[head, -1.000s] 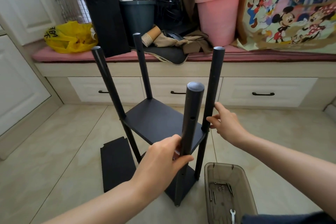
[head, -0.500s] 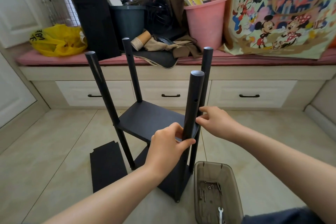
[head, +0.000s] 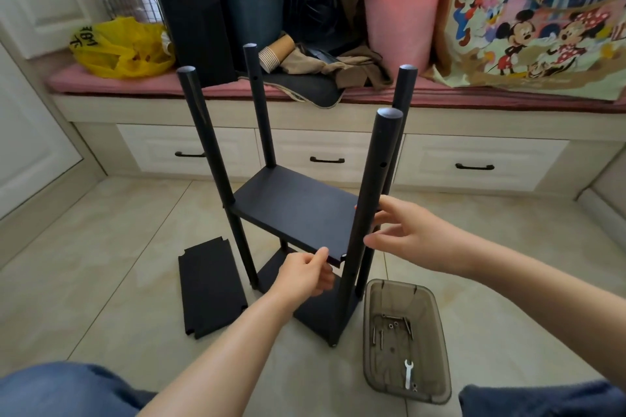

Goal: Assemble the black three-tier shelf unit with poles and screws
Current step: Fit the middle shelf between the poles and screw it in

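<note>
Middle shelf (head: 298,213) sits pinched at its front edge in left fingers (head: 320,256), right fingers (head: 389,205) spread apart beside near pole (head: 372,193).

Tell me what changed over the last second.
The left hand let go of the near pole, dropped and now pinches the front edge of the middle shelf. The right hand moved in beside that pole, fingers open. The loose panel and tray stayed put.
</note>
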A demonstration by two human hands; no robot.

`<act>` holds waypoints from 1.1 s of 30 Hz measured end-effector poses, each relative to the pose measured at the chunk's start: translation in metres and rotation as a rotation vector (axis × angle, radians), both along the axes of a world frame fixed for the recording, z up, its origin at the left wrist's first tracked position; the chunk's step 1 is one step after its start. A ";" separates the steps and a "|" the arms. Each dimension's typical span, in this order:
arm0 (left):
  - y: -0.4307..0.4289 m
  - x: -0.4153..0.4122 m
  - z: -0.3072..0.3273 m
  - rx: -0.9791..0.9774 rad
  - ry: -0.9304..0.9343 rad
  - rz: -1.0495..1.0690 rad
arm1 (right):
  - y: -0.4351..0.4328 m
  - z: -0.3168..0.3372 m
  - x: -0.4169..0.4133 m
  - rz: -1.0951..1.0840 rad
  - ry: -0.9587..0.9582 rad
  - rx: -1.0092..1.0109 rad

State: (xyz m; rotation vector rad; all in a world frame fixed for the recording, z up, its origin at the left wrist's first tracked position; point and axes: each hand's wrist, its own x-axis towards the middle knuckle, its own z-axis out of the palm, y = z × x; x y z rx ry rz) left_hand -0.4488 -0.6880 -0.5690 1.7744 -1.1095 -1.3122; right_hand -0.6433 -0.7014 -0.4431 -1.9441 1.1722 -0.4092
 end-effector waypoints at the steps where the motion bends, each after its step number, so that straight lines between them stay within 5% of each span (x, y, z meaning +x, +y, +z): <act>1: -0.001 -0.003 -0.006 0.048 0.070 0.039 | 0.000 -0.002 0.000 -0.004 0.021 -0.008; 7: -0.002 -0.026 -0.022 0.098 0.532 0.262 | -0.001 -0.015 0.002 -0.015 0.101 0.012; 33: -0.002 -0.036 -0.034 -0.062 0.604 0.254 | -0.017 -0.026 0.014 0.044 0.214 -0.064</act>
